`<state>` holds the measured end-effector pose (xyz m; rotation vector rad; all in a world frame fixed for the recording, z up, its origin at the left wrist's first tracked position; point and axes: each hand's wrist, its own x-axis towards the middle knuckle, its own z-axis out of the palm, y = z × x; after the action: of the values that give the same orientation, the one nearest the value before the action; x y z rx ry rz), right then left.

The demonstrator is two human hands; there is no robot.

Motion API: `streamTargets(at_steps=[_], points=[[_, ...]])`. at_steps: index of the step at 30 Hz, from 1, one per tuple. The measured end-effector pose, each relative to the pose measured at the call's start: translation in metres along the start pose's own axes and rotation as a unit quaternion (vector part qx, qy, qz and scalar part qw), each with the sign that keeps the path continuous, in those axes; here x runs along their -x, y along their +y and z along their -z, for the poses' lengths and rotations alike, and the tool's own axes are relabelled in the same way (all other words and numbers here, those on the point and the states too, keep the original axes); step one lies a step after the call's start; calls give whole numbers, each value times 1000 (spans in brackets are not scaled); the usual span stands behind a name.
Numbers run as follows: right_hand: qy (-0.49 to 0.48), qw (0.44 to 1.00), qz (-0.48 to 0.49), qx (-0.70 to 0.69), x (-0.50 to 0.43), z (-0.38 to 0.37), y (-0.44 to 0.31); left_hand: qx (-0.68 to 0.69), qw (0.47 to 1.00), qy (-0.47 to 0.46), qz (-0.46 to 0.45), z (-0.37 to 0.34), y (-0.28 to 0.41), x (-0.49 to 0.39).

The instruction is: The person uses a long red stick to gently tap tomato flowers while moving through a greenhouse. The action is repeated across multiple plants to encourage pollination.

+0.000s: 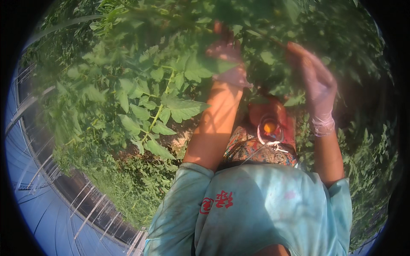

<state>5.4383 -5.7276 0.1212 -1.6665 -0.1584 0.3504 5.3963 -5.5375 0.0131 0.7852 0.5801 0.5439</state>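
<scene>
My left hand (226,54), in a thin translucent glove, reaches up among tomato plant leaves (189,108). Leaves and blur hide part of its fingers, so its grip is unclear. To its right, my right hand (318,80) is raised in a similar glove, wrinkled at the wrist. Its thumb and fingers point left, where a thin stem (267,36) runs close to the fingertips; whether they pinch it cannot be made out. Below and between my hands, a clear ring-like thing (260,134) with white ties surrounds a small orange round thing (270,128) in front of my waist.
Dense foliage (96,80) surrounds both arms. A green leafy stem (160,108) leans beside my left forearm. Red material (267,110) and patterned cloth (243,145) show below my hands. Pale poles (89,217) and blue sheeting (48,227) line the lower left.
</scene>
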Motion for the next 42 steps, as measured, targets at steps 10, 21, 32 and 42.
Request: streamTargets(at_steps=[10, 21, 32, 42], points=[[22, 999, -29, -20, -7, 4, 15, 175, 981, 51, 59, 5, -1, -1], [-15, 1000, 21, 1, 12, 20, 20, 258, 961, 7, 98, 28, -5, -2], [118, 975, 141, 125, 32, 87, 14, -440, 897, -17, -44, -85, -2, 32], [54, 980, 183, 59, 15, 70, 15, -386, 917, 35, 91, -111, -16, -8]])
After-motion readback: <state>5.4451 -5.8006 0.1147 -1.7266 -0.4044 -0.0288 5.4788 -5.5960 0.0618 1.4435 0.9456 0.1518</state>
